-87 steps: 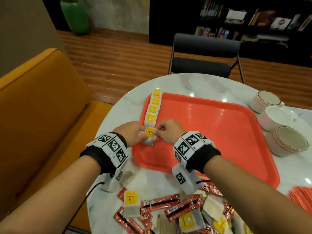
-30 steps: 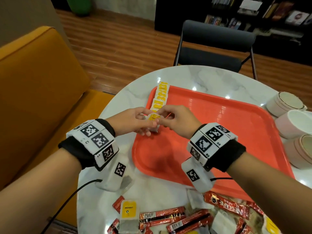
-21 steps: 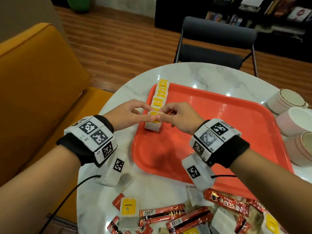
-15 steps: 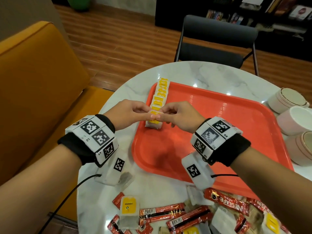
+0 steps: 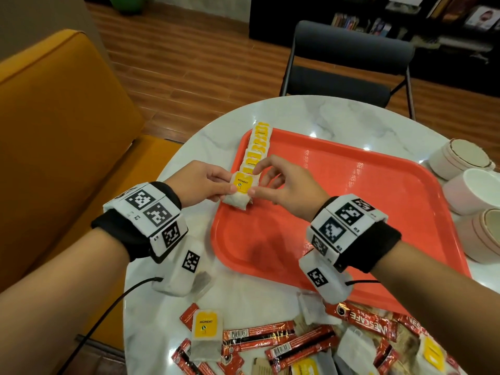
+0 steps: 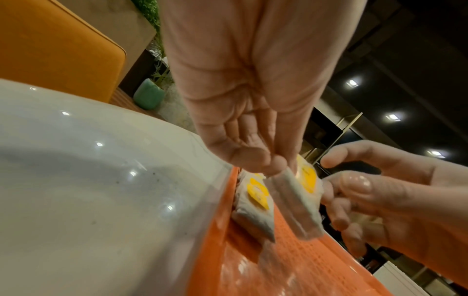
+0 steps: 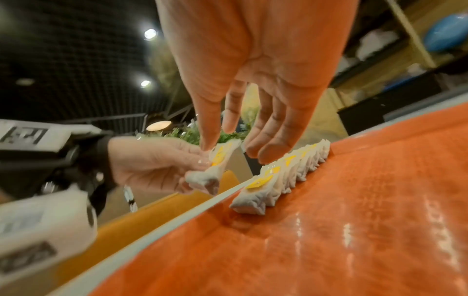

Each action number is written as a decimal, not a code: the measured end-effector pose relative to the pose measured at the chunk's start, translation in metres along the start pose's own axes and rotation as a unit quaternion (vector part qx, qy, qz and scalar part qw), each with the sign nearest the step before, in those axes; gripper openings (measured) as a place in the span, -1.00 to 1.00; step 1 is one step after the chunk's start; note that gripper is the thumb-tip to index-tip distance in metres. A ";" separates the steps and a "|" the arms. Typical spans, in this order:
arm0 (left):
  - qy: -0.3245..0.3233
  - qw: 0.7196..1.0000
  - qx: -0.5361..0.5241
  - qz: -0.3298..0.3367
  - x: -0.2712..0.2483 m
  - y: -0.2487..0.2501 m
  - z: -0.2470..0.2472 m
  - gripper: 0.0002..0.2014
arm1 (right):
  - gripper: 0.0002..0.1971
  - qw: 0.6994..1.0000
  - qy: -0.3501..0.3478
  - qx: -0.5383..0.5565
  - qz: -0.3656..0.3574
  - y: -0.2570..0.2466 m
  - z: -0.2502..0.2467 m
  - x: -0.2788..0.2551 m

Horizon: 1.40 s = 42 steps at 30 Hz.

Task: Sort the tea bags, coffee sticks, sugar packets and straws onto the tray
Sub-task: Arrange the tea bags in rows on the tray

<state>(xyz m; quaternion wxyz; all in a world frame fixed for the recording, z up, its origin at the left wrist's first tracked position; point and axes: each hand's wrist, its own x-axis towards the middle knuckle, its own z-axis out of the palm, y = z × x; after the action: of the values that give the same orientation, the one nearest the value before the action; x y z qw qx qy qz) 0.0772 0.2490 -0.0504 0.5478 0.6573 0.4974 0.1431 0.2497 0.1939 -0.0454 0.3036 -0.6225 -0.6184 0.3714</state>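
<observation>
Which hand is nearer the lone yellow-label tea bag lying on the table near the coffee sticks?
Left. The left hand is on that tea bag's side of the table; the right hand is over the tray, farther across. Both pinch another tea bag.

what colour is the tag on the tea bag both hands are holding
Yellow, on a white tea bag; clearest in the head view.

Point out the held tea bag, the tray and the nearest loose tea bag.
held tea bag [image 5: 241, 184], head view, yellow label.
tray [image 5: 351, 212], head view, bare floor.
loose tea bag [image 5: 205, 327], head view, yellow label.
</observation>
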 end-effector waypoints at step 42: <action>-0.053 0.992 -0.102 0.060 -0.011 0.006 0.004 -0.76 | -0.96 0.980 -0.101 0.155 0.077 0.004 0.004 -0.004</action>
<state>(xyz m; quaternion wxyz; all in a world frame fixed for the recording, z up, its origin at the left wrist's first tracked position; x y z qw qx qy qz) 0.0778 0.2386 -0.0424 0.6284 0.6329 0.4101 0.1905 0.2487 0.1896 -0.0503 0.3030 -0.5729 -0.5306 0.5463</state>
